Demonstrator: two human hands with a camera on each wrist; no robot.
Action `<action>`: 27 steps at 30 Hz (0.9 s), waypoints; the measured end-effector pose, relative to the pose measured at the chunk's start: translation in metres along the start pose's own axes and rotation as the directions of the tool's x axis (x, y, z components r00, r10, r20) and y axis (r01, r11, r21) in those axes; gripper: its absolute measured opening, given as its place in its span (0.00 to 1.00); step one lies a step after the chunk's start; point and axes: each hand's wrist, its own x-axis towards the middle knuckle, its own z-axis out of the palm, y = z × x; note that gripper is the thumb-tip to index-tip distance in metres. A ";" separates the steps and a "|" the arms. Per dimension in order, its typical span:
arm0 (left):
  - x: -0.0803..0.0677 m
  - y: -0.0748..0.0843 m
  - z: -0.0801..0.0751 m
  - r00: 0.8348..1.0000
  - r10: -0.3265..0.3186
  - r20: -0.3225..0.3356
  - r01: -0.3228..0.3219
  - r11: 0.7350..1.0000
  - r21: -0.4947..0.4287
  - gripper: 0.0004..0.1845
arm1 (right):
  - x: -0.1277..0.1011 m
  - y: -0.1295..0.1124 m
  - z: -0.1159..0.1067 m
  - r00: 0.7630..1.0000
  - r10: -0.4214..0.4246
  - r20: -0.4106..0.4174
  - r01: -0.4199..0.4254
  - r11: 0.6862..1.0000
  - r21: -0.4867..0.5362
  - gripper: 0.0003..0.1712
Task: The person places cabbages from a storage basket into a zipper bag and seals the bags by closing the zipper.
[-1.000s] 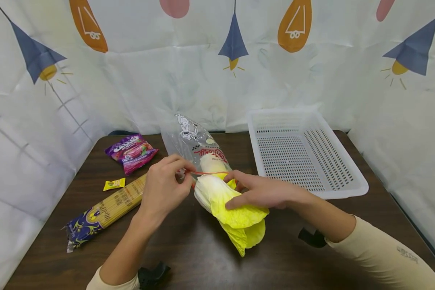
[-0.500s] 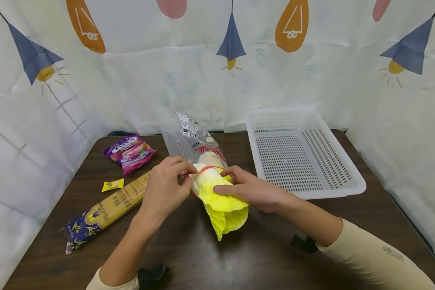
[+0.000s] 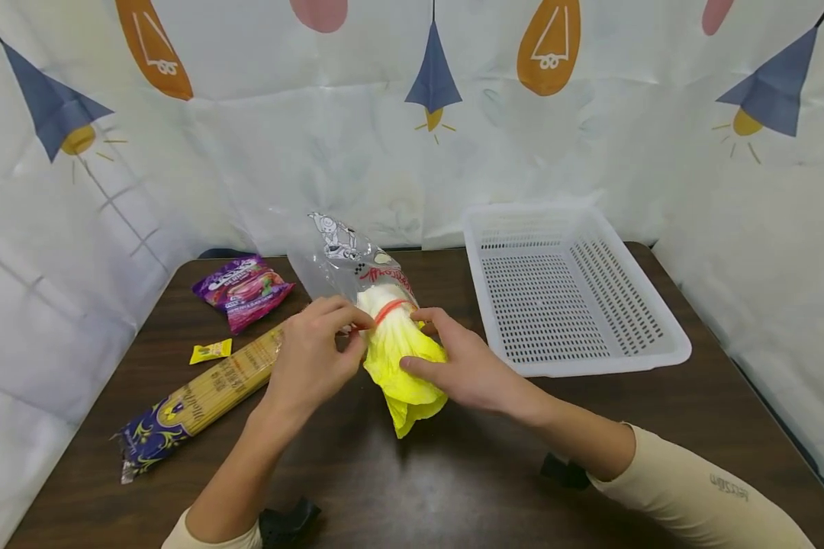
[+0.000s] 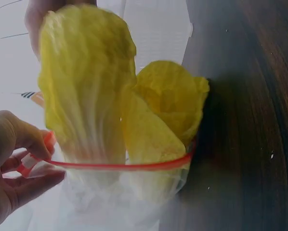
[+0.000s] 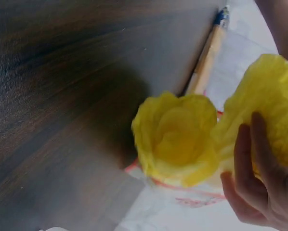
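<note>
At desk centre, the left hand (image 3: 312, 358) pinches the red-rimmed mouth of the clear plastic bag (image 3: 346, 263) between thumb and curled fingers; the wrist view shows the red rim (image 4: 120, 166) drawn taut across the leaves. Right hand (image 3: 463, 366) lies on the yellow cabbage (image 3: 401, 358), fingers bent round its leafy end, thumb near the bag mouth. Cabbage: pale stem end inside the bag, yellow leaves sticking out toward the person, whole head lying on the dark wooden desk (image 3: 453, 488). Bag's closed end, printed with a cartoon figure and red lettering, stands up behind the hands.

Surroundings, person's left: long pack of spaghetti (image 3: 199, 396) lying slantwise, its near end just beside the left hand; small yellow sachet (image 3: 210, 351) beside it; purple snack packet (image 3: 243, 290) farther back. Person's right: white perforated basket (image 3: 563, 290), near the right hand but apart from it. Between hands and basket only bare desk shows. White curtain with printed lamp shapes (image 3: 432, 76) closes off the back and both sides.
</note>
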 end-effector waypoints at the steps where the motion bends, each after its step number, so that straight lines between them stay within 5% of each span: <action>1: 0.000 0.000 0.001 1.000 0.012 0.003 -0.012 1.000 -0.004 0.08 | 0.000 0.000 0.002 1.000 -0.022 -0.020 0.020 0.998 -0.053 0.39; 6: -0.001 -0.002 0.003 0.999 0.048 0.007 -0.048 0.998 -0.033 0.08 | 0.004 0.002 0.011 0.993 -0.094 -0.067 0.082 0.983 -0.166 0.40; 14: 0.001 -0.005 0.005 0.996 0.093 0.008 -0.092 0.992 -0.081 0.10 | 0.014 0.007 0.012 0.982 -0.143 -0.126 0.115 0.972 -0.206 0.37; 23: 0.002 -0.008 0.004 0.995 0.096 0.012 -0.096 0.994 -0.045 0.09 | 0.027 0.011 0.008 0.991 0.010 -0.134 -0.018 0.998 -0.063 0.39; 27: 0.002 -0.006 0.002 0.997 0.075 -0.010 -0.075 0.996 0.046 0.08 | 0.028 0.013 0.008 0.994 -0.015 -0.106 0.004 0.995 -0.103 0.38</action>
